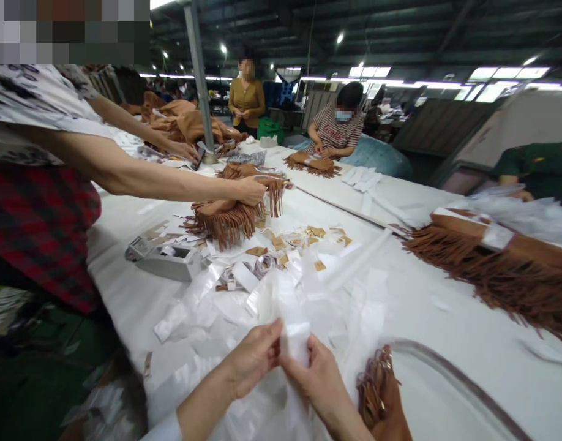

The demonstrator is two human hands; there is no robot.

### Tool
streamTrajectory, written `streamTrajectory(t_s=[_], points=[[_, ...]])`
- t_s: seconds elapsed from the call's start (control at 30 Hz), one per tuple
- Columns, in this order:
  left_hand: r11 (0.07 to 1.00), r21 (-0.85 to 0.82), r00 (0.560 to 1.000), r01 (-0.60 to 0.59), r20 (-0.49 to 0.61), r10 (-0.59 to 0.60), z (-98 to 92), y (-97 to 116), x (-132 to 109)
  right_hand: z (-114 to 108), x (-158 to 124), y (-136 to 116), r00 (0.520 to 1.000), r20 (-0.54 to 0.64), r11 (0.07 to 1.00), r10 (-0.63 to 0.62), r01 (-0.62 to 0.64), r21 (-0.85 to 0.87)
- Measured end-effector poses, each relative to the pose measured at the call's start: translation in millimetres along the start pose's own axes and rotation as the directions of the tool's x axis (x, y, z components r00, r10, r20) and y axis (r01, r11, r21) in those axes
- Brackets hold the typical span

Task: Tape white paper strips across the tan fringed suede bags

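Between my two hands is a folded strip of thin white paper (295, 337), held upright over the table's near edge. The fingers of my left hand (256, 355) pinch its left side. My right hand (318, 373) grips the other side, thumb across the front. Around and beneath them lie loose sheets of white tissue or plastic wrapping (202, 361). Just right of my right wrist rests a brown suede piece with tassels and metal fittings (382, 392), and a long grey-brown strap (460, 373) curves away near it.
A grey tape dispenser (171, 260) stands left of scattered tan tags (278, 242). From the left a co-worker's hand (251, 190) reaches to a fringed brown bag (230, 214). More fringed brown suede (496, 263) lies at right. Other people stand or sit around the white table (428, 312).
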State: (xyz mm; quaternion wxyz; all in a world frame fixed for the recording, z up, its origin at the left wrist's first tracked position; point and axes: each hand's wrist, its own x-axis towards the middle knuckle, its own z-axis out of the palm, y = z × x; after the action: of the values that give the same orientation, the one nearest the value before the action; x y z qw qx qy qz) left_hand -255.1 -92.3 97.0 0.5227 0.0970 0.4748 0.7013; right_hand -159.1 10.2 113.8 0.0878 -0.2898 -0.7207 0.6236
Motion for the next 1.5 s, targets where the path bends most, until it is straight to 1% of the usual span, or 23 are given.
streamTrajectory(t_s=[0.07,0.1,0.17,0.2,0.23,0.27,0.3,0.37,0.4,0.53,0.6,0.67,0.73,0.83,0.9,1.0,1.07,1.13,1.17,1.23,1.3,1.4,1.5], points=[[1.000,-0.026,0.985,-0.018,-0.172,0.014,-9.6,1,8,13,-5,-4,0.997,0.025,0.990,-0.078,0.080,-0.114],[0.998,0.027,0.952,-0.051,-0.301,0.056,-18.8,3,11,18,-8,-4,0.995,0.031,0.983,-0.100,0.103,-0.151],[0.980,0.165,0.839,-0.109,-0.514,0.180,-41.2,10,16,26,-11,-3,0.993,0.037,0.971,-0.113,0.118,-0.209],[0.971,0.200,0.788,-0.129,-0.573,0.223,-51.8,14,19,28,-13,-2,0.992,0.048,0.966,-0.113,0.121,-0.228],[0.970,0.196,0.768,-0.143,-0.596,0.234,-60.7,19,22,29,-14,0,0.991,0.066,0.963,-0.112,0.125,-0.239],[0.977,0.155,0.786,-0.148,-0.581,0.211,-67.1,24,24,30,-14,2,0.989,0.086,0.961,-0.117,0.134,-0.243],[0.987,0.092,0.830,-0.131,-0.535,0.160,-70.7,28,27,30,-14,4,0.986,0.107,0.958,-0.127,0.150,-0.243],[0.999,-0.019,0.909,-0.034,-0.417,0.023,-70.5,35,30,30,-15,9,0.980,0.125,0.954,-0.155,0.181,-0.240],[0.999,-0.049,0.921,0.017,-0.387,-0.034,-67.8,36,30,30,-15,11,0.979,0.120,0.952,-0.165,0.190,-0.241],[0.984,-0.126,0.912,0.130,-0.375,-0.168,-52.8,29,12,35,-16,23,0.982,0.095,0.946,-0.164,0.184,-0.266],[0.961,-0.160,0.930,0.225,-0.259,-0.261,-46.3,18,-5,43,-18,27,0.976,0.133,0.939,-0.174,0.205,-0.276],[0.941,-0.171,0.929,0.292,-0.186,-0.322,-41.2,8,-21,53,-21,29,0.967,0.185,0.925,-0.177,0.228,-0.303],[0.948,-0.164,0.925,0.272,-0.226,-0.305,-37.8,6,-31,62,-24,28,0.957,0.219,0.915,-0.188,0.252,-0.314],[0.976,-0.135,0.914,0.170,-0.349,-0.208,-37.3,20,-35,66,-31,28,0.939,0.249,0.916,-0.236,0.301,-0.266],[0.988,-0.114,0.903,0.106,-0.404,-0.144,-39.3,38,-34,57,-38,32,0.913,0.304,0.905,-0.271,0.349,-0.242],[0.995,-0.097,0.928,0.036,-0.367,-0.069,-41.5,64,-32,27,-54,41,0.882,0.359,0.882,-0.306,0.404,-0.241],[0.994,-0.107,0.949,0.003,-0.312,-0.036,-41.3,77,-34,-1,-64,48,0.920,0.267,0.891,-0.287,0.359,-0.278],[0.991,-0.129,0.957,-0.025,-0.289,-0.013,-40.2,87,-38,-30,-69,52,0.972,0.076,0.922,-0.224,0.236,-0.308],[0.990,-0.140,0.958,-0.033,-0.286,-0.008,-39.6,91,-40,-44,-68,53,0.983,-0.015,0.937,-0.183,0.170,-0.305],[0.985,-0.164,0.956,-0.047,-0.294,-0.003,-39.0,98,-43,-67,-60,51,0.984,-0.135,0.955,-0.118,0.076,-0.287],[0.979,-0.197,0.952,-0.054,-0.307,-0.010,-39.2,106,-45,-80,-44,45,0.982,-0.158,0.955,-0.105,0.055,-0.290],[0.964,-0.258,0.959,-0.057,-0.282,-0.019,-39.9,119,-42,-79,-12,31,0.979,-0.070,0.915,-0.192,0.153,-0.373],[0.956,-0.293,0.973,-0.009,-0.224,-0.059,-39.4,130,-36,-56,18,18,0.940,0.093,0.761,-0.329,0.322,-0.563]])
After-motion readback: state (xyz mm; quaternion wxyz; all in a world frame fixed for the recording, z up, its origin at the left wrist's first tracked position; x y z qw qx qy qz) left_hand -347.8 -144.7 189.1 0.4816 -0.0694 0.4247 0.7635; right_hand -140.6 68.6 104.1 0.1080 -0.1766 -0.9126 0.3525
